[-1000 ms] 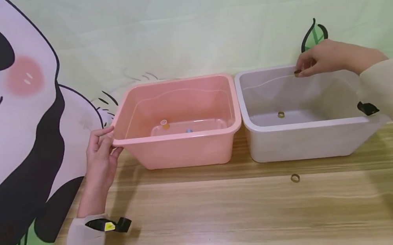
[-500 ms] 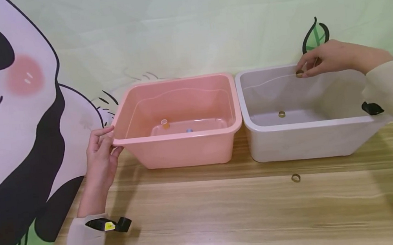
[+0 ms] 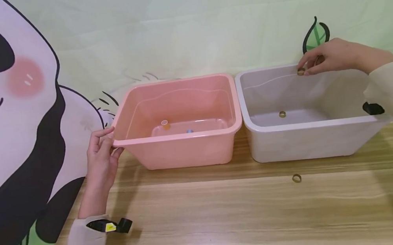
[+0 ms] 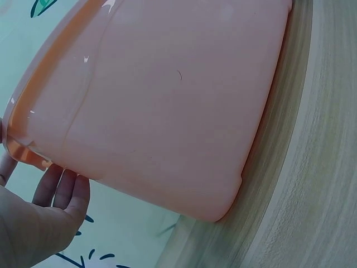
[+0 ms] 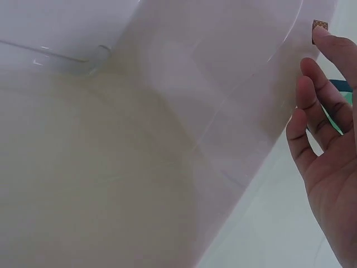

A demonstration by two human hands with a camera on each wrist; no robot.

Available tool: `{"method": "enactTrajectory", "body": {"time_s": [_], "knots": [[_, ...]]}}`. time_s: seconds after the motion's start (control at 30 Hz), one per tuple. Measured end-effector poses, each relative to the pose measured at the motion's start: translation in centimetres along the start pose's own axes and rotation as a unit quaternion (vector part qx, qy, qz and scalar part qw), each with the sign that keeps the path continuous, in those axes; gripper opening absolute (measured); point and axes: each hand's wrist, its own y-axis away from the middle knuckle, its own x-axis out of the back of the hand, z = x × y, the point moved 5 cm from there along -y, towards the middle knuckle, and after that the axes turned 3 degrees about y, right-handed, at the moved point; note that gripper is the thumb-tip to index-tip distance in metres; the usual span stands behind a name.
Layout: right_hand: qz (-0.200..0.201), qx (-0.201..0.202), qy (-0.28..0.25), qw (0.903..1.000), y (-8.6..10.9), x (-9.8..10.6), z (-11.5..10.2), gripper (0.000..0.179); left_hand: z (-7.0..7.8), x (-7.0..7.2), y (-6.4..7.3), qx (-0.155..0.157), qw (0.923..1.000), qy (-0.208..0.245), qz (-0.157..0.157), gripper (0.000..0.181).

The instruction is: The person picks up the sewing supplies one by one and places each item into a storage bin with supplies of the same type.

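Observation:
My left hand (image 3: 101, 161) holds the pink plastic bin (image 3: 181, 151) by the rim at its left corner. In the left wrist view several fingertips (image 4: 81, 192) sit beneath that rim. Over the back edge of the grey plastic bin (image 3: 301, 142), my right hand (image 3: 336, 57) pinches a small gold-brown ring (image 3: 301, 71) between thumb and finger. The right wrist view shows the pinched ring (image 5: 319, 25) with a speckled surface, its other fingers loosely bent. A second ring (image 3: 282, 114) lies on the grey bin's floor. On the wooden table (image 3: 205, 216) in front lies another ring (image 3: 296, 178).
Inside the pink bin are a short orange tube-like piece (image 3: 165, 124) and a small blue piece (image 3: 190, 131), partly hidden by the front rim. The two bins stand side by side. A printed cloth backdrop (image 3: 191, 28) with a panda rises close behind them.
My right hand has shifted slightly to the right along the grey bin's back edge, still pinching the ring. The left hand stays on the pink bin's rim.

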Motion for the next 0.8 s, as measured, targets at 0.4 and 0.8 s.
{"method": "enactTrajectory", "body": {"time_s": [0.4,0.8], "knots": [[-0.004,0.000,-0.002,1.0000,0.2,0.1,0.2,0.036,0.0,0.2,0.0,0.000,1.0000,-0.004,-0.001,0.022],[0.000,-0.010,0.020,0.9997,1.1,1.8,0.2,0.039,-0.1,0.0,-0.3,0.001,1.0000,0.008,-0.005,0.021]]}}
